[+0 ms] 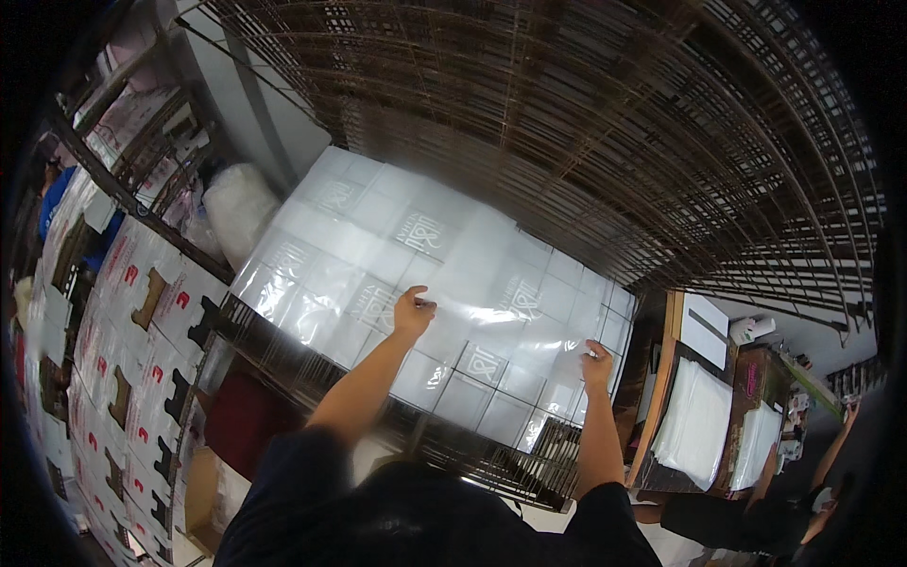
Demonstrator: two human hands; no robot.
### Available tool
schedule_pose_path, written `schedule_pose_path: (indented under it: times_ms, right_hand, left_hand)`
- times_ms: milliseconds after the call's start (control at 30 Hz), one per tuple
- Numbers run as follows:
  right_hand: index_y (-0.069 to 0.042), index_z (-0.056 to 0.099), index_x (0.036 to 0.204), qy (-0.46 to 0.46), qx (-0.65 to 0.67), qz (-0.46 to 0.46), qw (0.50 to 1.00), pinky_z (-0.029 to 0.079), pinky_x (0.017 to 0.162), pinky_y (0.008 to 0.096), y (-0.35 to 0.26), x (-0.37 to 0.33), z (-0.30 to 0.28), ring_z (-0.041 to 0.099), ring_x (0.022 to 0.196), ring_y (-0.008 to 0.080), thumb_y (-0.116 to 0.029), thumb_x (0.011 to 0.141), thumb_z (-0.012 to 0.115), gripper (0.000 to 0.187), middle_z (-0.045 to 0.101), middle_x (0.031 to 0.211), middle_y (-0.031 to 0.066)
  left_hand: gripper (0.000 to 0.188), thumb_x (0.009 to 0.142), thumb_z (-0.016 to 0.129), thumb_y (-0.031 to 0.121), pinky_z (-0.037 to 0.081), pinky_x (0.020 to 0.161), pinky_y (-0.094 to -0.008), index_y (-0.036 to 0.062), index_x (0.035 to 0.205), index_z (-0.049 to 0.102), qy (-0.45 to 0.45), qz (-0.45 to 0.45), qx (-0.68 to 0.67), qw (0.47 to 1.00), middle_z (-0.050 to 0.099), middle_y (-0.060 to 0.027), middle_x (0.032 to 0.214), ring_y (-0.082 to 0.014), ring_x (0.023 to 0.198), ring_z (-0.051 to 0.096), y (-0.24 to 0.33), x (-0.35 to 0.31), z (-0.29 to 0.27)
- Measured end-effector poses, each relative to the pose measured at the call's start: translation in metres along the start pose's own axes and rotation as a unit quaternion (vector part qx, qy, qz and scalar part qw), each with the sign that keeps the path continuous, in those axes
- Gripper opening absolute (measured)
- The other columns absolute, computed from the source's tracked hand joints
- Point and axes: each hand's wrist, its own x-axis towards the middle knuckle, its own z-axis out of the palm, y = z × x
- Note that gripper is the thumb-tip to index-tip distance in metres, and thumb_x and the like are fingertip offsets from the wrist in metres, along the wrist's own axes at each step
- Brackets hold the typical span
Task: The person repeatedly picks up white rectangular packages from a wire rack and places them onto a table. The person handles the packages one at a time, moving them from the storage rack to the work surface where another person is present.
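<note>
Clear plastic sheets (345,246) with white printed patterns lie over a wire rack in front of me. Between my hands a translucent plastic sheet (510,317) catches the light and looks slightly lifted, its far part blurred. My left hand (413,312) is closed, pinching the near left part of that sheet above the middle of the rack. Further right, my right hand (595,367) has its fingers pinched on the sheet's right part, close to the rack's right end. The exact edges of the sheet are hard to make out.
Tall stacked wire racks (586,123) rise behind the sheets. Printed cartons (142,350) are piled at left, beside a white plastic bundle (238,213). At right stands a table with a stack of clear plastic sheets (694,420). Another person's arm (831,449) shows at far right.
</note>
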Motion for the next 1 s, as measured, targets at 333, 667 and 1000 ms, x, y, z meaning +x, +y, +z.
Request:
schedule_pose_path:
  times_ms: [333, 667, 1000]
  right_hand:
    - [-0.003, 0.065, 0.090, 0.056, -0.106, -0.040, 0.992, 0.048, 0.070, 0.0280, 0.028, 0.027, 0.026, 0.062, 0.077, 0.0189, 0.001, 0.066, 0.056, 0.027, 0.065, 0.083, 0.0097]
    - [-0.004, 0.064, 0.088, 0.058, -0.116, -0.042, 0.991, 0.049, 0.066, 0.0272, 0.033, 0.032, 0.030, 0.061, 0.073, 0.0165, 0.000, 0.067, 0.056, 0.023, 0.064, 0.078, 0.0087]
    - [-0.005, 0.064, 0.087, 0.067, -0.111, -0.027, 0.991, 0.049, 0.066, 0.0280, 0.026, 0.027, 0.032, 0.062, 0.072, 0.0179, -0.002, 0.068, 0.058, 0.021, 0.065, 0.080, 0.0097]
  left_hand:
    - [0.017, 0.070, 0.058, 0.007, 0.048, 0.065, -0.0380, 0.0086, 0.087, 0.058, 0.072, 0.103, 0.213, 0.969, 0.064, -0.0118, 0.074, -0.0279, 0.072, 0.062, 0.018, 0.030, 0.005]
    - [0.014, 0.068, 0.057, 0.005, 0.049, 0.064, -0.0379, 0.0064, 0.083, 0.058, 0.098, 0.143, 0.225, 0.959, 0.063, -0.0133, 0.072, -0.0289, 0.070, 0.062, 0.011, 0.036, 0.004]
    - [0.013, 0.068, 0.058, 0.005, 0.049, 0.063, -0.0376, 0.0048, 0.081, 0.058, 0.088, 0.117, 0.246, 0.958, 0.063, -0.0132, 0.070, -0.0289, 0.067, 0.062, 0.016, 0.033, 0.003]
